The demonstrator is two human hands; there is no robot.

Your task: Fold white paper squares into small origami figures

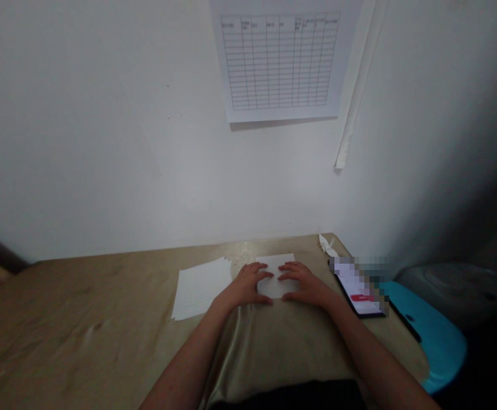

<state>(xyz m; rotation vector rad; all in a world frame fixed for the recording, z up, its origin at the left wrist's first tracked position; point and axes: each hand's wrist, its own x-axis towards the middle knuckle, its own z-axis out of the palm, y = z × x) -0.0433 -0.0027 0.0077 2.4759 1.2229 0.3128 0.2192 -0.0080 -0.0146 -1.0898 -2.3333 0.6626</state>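
Observation:
My left hand [248, 283] and my right hand [303, 283] both rest flat on a small white sheet of paper [277, 274] lying on the tan table [103, 307]. Fingers of both hands are spread and press down on the sheet, thumbs near its front edge. A stack of lined white paper [200, 287] lies just left of my left hand, apart from it. Neither hand grips anything.
A phone [359, 290] with a lit screen lies at the table's right edge. A crumpled paper scrap [327, 244] sits at the far right corner. A blue stool [434, 336] stands to the right. A printed table sheet [279, 60] hangs on the white wall.

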